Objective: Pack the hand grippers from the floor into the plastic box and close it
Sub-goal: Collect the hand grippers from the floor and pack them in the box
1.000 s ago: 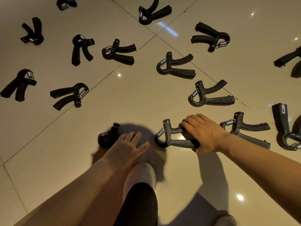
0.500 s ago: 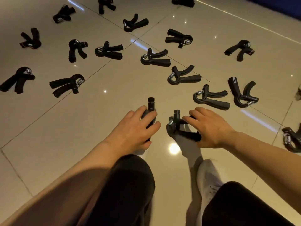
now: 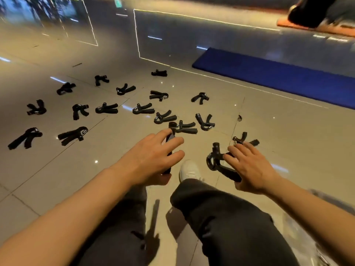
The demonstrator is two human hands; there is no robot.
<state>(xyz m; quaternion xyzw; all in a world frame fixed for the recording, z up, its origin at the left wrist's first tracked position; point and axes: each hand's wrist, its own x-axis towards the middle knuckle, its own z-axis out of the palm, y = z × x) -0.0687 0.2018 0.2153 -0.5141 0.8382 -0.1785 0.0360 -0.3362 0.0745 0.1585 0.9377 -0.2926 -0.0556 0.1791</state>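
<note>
My left hand (image 3: 153, 158) grips a black hand gripper (image 3: 170, 139), its handle running under my fingers and its head poking out above them. My right hand (image 3: 249, 166) holds a second black hand gripper (image 3: 217, 162) by its handles, the spring end toward the left. Both are lifted off the tiled floor above my legs. Several more black hand grippers lie scattered on the floor ahead, such as one (image 3: 165, 117) just beyond my left hand and another (image 3: 205, 121) to its right. A blurred clear plastic shape (image 3: 315, 233), maybe the box, lies at the lower right.
My dark-trousered legs and a white shoe (image 3: 189, 169) fill the lower middle. A blue mat (image 3: 278, 73) lies at the far right along a wall. An orange mat with a dark shape (image 3: 315, 12) sits at the top right. A glossy wall rises behind.
Both hands have lifted their hand grippers off the floor and come toward me. My view has tilted up, showing the wall and blue mat.
</note>
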